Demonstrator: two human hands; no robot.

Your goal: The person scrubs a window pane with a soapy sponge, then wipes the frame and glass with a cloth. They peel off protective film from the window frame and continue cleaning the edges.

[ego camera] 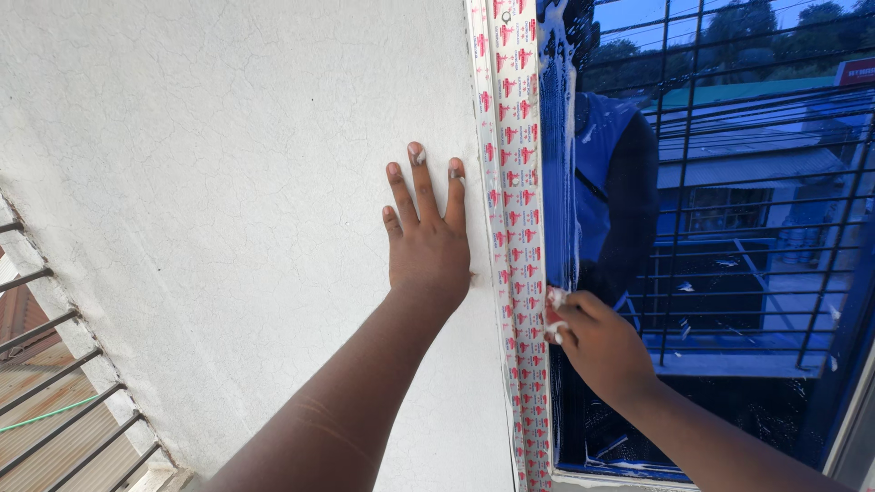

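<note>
Window pane [729, 228]: 1 soapy right hand [597, 346], 1 left hand [427, 246] on wall [228, 182].

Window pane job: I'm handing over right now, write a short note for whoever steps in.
Left hand: flat, fingers spread, against the white wall beside the window frame; holds nothing.
Right hand: closed on a small sudsy reddish thing, pressed at the left edge of the window pane, low down.
Done: suds streak the pane's left edge and bottom.
Left: most of the glass looks free of suds; the frame keeps its printed film.
</note>
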